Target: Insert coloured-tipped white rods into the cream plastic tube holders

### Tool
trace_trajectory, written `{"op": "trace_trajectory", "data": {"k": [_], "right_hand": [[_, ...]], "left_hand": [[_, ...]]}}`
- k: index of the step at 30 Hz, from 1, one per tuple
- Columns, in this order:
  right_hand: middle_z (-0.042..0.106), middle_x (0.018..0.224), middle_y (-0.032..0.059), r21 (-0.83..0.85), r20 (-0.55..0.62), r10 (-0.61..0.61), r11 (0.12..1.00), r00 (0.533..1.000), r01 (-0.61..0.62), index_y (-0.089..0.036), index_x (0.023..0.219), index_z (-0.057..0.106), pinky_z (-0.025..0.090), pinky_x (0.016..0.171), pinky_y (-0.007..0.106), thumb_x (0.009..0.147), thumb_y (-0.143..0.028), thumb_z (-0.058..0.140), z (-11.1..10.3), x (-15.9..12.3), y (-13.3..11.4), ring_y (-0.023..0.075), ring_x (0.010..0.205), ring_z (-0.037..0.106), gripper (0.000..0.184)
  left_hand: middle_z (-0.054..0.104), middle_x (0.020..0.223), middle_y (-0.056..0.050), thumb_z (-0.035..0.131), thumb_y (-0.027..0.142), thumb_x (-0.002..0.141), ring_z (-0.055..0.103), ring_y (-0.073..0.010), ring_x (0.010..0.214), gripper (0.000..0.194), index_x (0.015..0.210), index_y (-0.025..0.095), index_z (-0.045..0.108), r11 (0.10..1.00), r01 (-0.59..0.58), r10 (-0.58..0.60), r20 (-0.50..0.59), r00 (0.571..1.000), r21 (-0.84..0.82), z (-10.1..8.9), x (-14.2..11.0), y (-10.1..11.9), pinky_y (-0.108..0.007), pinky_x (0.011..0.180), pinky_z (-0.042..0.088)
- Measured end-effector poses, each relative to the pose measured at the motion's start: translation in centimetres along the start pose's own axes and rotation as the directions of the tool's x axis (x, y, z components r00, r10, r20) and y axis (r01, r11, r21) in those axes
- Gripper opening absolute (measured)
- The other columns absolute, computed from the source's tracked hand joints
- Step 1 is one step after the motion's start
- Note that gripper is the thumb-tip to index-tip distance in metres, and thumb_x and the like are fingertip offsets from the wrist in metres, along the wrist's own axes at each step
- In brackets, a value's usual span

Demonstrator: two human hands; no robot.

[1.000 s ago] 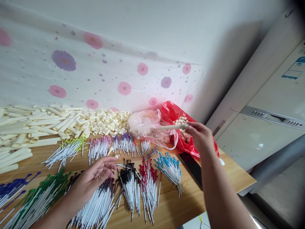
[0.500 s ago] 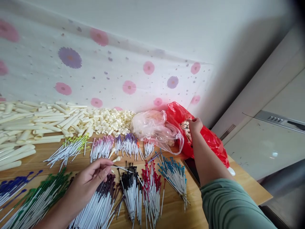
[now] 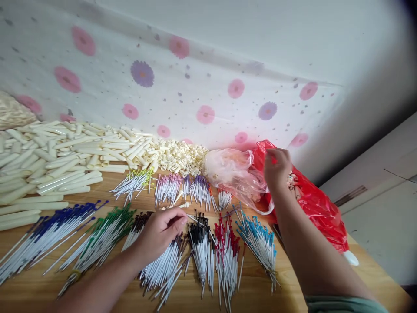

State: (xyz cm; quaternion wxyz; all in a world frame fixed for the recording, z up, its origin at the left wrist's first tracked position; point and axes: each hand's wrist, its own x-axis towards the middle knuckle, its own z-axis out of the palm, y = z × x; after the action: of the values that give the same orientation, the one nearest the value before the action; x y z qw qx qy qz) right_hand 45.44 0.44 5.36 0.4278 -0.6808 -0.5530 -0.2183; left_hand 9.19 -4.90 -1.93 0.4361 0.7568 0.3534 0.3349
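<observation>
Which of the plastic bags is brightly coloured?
The red bag, partly hidden by the right hand and forearm. Its vivid red sets it apart from the pale, see-through bag just to its left.

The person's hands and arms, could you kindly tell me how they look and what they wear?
Both the left hand and right hand are ungloved, with nothing worn at the wrists. The right arm ends in a green sleeve; no left sleeve shows.
</observation>
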Motion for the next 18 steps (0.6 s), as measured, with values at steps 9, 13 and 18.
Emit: {"op": "trace_trajectory", "data": {"k": [9, 13, 18], "right_hand": [[0.062, 0.11, 0.0075, 0.054, 0.752, -0.274, 0.932, 0.6, 0.358, -0.016, 0.11, 0.059, 0.053, 0.081, 0.037, 0.091, -0.032, 0.055, 14.2, -6.6, -18.2, 0.0184, 0.094, 0.062, 0.025], [0.057, 0.119, 0.0087, -0.074, 0.811, -0.13, 0.944, 0.571, 0.32, -0.017, 0.118, 0.055, 0.052, 0.084, 0.041, 0.091, -0.033, 0.055, 17.3, -6.7, -19.6, 0.0206, 0.101, 0.06, 0.032], [0.058, 0.119, 0.0087, -0.116, 0.843, -0.029, 0.965, 0.537, 0.235, -0.016, 0.118, 0.055, 0.052, 0.084, 0.041, 0.091, -0.032, 0.055, 17.9, -6.4, -19.5, 0.0205, 0.1, 0.06, 0.031]], "left_hand": [[0.054, 0.056, 0.003, 0.047, 0.025, 0.087, 0.051, -0.0108, 0.054, 0.023, 0.07, 0.017, 0.06, 0.984, -0.142, 0.148, -0.058, 0.987, 0.104, 0.2, -0.7, 0.6, -0.022, 0.057, 0.039], [0.056, 0.056, 0.003, 0.045, 0.028, 0.088, 0.052, -0.0119, 0.055, 0.025, 0.071, 0.018, 0.06, 0.979, -0.079, 0.114, -0.184, 0.976, 0.188, -2.0, -0.8, 1.3, -0.022, 0.057, 0.039], [0.064, 0.07, 0.002, 0.05, 0.026, 0.082, 0.054, -0.0149, 0.062, 0.014, 0.079, 0.021, 0.063, 0.828, 0.204, -0.025, -0.33, 0.944, 0.522, -12.1, -1.9, 0.5, -0.024, 0.056, 0.033]]}}
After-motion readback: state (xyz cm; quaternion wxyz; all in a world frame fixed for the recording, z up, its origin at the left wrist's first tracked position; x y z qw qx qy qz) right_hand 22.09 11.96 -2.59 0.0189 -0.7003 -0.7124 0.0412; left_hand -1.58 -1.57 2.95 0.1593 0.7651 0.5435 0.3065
